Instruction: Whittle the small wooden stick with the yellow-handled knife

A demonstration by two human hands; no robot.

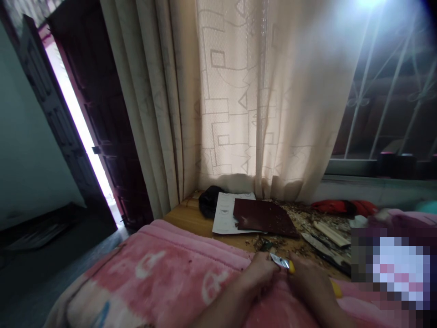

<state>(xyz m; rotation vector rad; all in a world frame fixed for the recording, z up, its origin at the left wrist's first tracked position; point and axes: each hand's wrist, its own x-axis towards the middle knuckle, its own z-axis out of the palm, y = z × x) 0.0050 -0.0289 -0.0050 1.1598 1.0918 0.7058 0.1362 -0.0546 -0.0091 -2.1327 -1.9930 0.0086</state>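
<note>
My right hand [309,284] is shut around a yellow utility knife [290,266], with the handle showing on both sides of my fingers. Its bare metal blade points left, toward my left hand [259,273]. The curled fingers of my left hand nearly meet the blade, and anything held in them is hidden. Both hands rest above a pink fleece blanket [153,273], just in front of a wooden table [184,218]. Wood shavings [307,218] are scattered over the table, with a pale wooden strip [331,233] among them.
Dark red sandpaper [264,217] overlaps white paper [228,214] beside a black cloth [209,201]. A long metal blade [324,250] and red fabric [341,207] lie to the right. Behind are a lace curtain [256,91] and barred window [385,91]; a dark door [102,114] stands left.
</note>
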